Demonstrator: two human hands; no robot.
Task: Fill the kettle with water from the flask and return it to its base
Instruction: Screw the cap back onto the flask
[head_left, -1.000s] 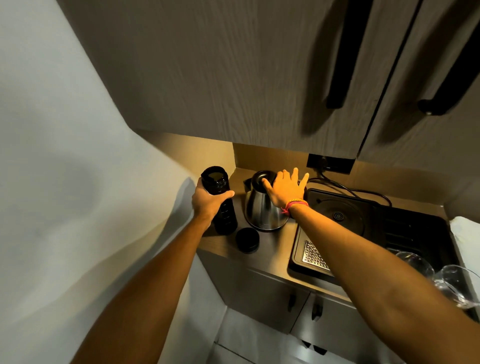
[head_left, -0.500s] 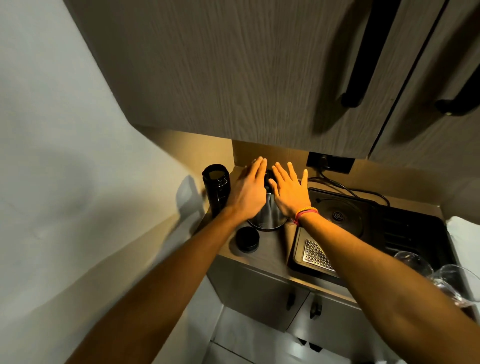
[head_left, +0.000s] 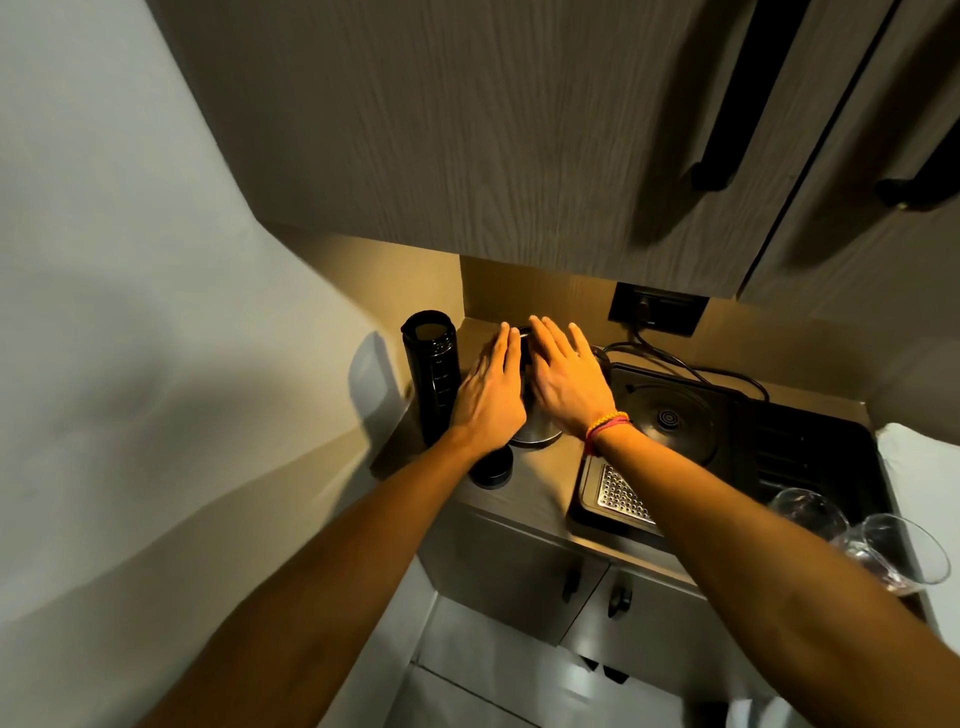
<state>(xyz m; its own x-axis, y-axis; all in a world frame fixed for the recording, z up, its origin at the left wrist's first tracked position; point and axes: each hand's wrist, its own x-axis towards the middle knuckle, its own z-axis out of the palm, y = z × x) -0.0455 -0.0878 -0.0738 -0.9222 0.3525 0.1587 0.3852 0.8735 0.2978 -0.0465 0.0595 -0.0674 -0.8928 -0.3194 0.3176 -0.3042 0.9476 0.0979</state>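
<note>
Both my hands on the kettle, flask standing beside it.

My left hand (head_left: 488, 395) & right hand (head_left: 566, 379) lie flat w/ fingers spread over the shiny kettle (head_left: 535, 434), not gripping. It sits on the worktop (head_left: 524, 499), by the open black flask (head_left: 432, 374). Flask's cap (head_left: 492, 466) lies in front.

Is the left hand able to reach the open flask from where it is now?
Probably yes. The left hand lies flat against the kettle, and the flask stands upright just to its left with nothing between them. The flask cap sits nearer the counter edge, out of the way.
</note>
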